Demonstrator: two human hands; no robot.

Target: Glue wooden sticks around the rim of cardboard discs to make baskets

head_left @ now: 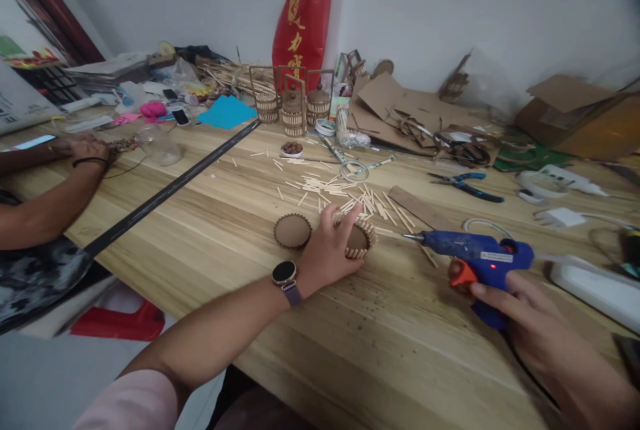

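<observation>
My right hand (525, 310) is wrapped round the handle of a blue hot glue gun (465, 247) with an orange trigger and a small red light. Its metal nozzle points left. My left hand (333, 243), wearing a watch, curls over a small round basket (369, 243) edged with short wooden sticks, gripping its rim. Left of that hand lies a second round piece (293, 231) with a brown base and a low notched rim. Just behind the basket, many loose wooden sticks (325, 185) are scattered on the table.
Small lidded baskets with handles (293, 113) stand at the back beside a red bag (303, 23). Pliers (467, 185) and a white power strip (595, 290) lie right. A black strip (175, 183) crosses the table; another person's hands (87, 150) rest beyond it, near a clear jar (159, 145).
</observation>
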